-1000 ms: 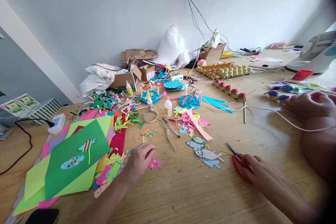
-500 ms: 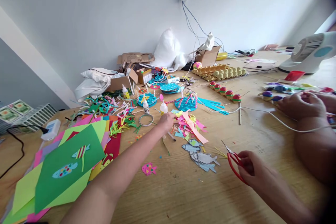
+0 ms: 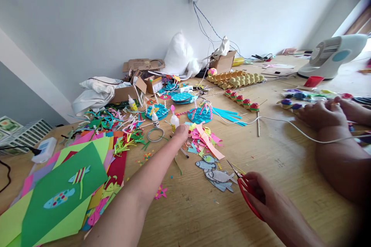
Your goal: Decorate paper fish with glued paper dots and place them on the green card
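My left hand (image 3: 181, 132) reaches forward to the left edge of a heap of coloured paper scraps (image 3: 203, 139), beside a white glue bottle (image 3: 174, 121). Its fingers point away from me and are mostly hidden, so what they hold does not show. My right hand (image 3: 262, 193) is wrapped around red-handled scissors (image 3: 242, 183), their blades pointing forward and left. Close to the blade tips lie grey and blue paper fish (image 3: 222, 176) and a long peach paper strip (image 3: 210, 142). A pink paper fish (image 3: 160, 192) is partly covered by my left forearm.
Coloured paper sheets (image 3: 63, 185) are stacked at left. Blue decorated discs (image 3: 199, 115), a second glue bottle (image 3: 155, 120) and a tape ring (image 3: 155, 134) stand beyond my left hand. At right, another person's hands (image 3: 321, 114) work near a white cable (image 3: 290, 125) and fan (image 3: 330, 56).
My right hand has moved left with the scissors, bringing the blades nearer the paper fish. My left hand has pulled back slightly at the scraps. The view has turned a little to the right.
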A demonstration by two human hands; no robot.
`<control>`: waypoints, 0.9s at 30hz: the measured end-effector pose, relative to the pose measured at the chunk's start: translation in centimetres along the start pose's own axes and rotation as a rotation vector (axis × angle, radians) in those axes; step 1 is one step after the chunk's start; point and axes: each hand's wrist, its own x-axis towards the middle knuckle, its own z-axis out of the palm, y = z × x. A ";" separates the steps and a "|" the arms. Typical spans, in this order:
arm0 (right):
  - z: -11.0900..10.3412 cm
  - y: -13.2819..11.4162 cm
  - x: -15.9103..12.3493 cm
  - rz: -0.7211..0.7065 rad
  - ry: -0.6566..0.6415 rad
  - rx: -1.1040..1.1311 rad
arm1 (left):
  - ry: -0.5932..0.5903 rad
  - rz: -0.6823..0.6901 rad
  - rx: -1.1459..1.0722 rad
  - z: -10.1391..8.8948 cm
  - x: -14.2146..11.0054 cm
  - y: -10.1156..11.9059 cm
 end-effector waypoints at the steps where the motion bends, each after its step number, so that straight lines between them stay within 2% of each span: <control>1: 0.0 0.1 -0.1 0.004 -0.003 -0.004 | 0.012 -0.001 -0.011 -0.1 0.0 0.0; 7: 0.1 0.0 -0.3 0.007 0.012 0.017 | 0.108 0.031 -0.117 -1.5 -0.9 -0.1; 12: 0.1 -0.1 -0.3 0.066 -0.001 0.091 | 0.153 0.053 -0.270 -3.2 -3.0 0.5; 18: 0.0 0.0 -0.8 0.121 0.030 0.231 | 0.053 -0.006 -0.542 -3.8 -5.8 1.3; 24: 0.4 -0.2 -1.0 0.126 0.005 0.210 | -0.004 -0.033 -0.746 -3.6 -6.4 2.0; 27: 0.6 0.3 -0.7 0.159 -0.003 0.287 | -0.059 -0.018 -0.820 -3.8 -7.2 2.5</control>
